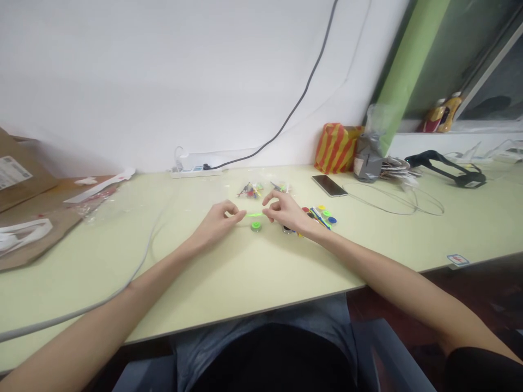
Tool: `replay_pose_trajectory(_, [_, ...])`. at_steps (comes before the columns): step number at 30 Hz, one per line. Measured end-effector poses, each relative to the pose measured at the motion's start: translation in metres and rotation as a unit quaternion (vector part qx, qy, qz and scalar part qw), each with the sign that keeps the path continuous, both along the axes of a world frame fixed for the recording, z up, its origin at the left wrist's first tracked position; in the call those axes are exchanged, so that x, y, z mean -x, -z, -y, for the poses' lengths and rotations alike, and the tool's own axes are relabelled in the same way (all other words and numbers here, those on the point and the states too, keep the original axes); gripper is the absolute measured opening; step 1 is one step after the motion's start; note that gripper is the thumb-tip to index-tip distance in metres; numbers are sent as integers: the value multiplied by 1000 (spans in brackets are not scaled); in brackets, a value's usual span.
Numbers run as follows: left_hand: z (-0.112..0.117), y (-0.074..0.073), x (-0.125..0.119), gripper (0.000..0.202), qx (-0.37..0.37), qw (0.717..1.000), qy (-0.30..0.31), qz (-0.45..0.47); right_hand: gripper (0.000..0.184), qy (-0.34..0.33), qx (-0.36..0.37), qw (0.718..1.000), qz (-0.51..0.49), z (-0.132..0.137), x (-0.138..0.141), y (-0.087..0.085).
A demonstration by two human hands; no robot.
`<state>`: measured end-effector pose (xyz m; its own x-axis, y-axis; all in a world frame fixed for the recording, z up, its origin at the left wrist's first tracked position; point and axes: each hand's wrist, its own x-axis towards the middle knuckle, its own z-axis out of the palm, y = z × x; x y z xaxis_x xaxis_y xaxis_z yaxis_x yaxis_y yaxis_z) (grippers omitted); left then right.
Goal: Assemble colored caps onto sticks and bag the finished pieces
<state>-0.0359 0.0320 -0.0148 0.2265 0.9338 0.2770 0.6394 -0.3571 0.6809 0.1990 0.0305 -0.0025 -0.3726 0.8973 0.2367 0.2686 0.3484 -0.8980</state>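
My left hand and my right hand meet over the pale green table, each pinching one end of a thin bright green strip held level between them. Just below the strip a small green round piece lies on the table. A dark small piece sits under my right hand. Several coloured discs and sticks lie just right of my right wrist. Two small clear bags of coloured parts lie beyond my hands.
A phone lies at the back right, near a red and yellow striped bag and a grey pouch. A white power strip sits by the wall. A grey cable crosses the left side. Cardboard covers the far left.
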Motion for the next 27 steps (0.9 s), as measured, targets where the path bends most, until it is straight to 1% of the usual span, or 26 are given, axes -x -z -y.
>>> replay_pose_trajectory(4, [0, 1, 0, 38, 2, 1000, 8, 1, 20, -3, 18, 1000, 11, 0, 2, 3])
replay_pose_trajectory(9, [-1, 1, -2, 32, -12, 1000, 9, -24, 23, 9, 22, 998, 55, 2, 1, 6])
replay_pose_trajectory(14, [-3, 3, -2, 32, -31, 998, 7, -47, 20, 9, -9, 996, 94, 0, 1, 10])
replay_pose_trajectory(17, [-2, 2, -3, 33, -23, 998, 7, -50, 18, 10, -29, 993, 110, 0, 1, 10])
replay_pose_trajectory(21, [0, 0, -4, 35, -1, 998, 13, -56, 13, 0, -20, 989, 144, 1, -1, 5])
replay_pose_trajectory(24, [-2, 1, -3, 35, -8, 997, 20, -78, 8, -16, -16, 984, 175, 1, -1, 1])
replay_pose_trajectory(27, [-5, 5, -3, 31, -23, 993, 28, -109, 7, -10, -65, 974, 216, 0, 0, 2])
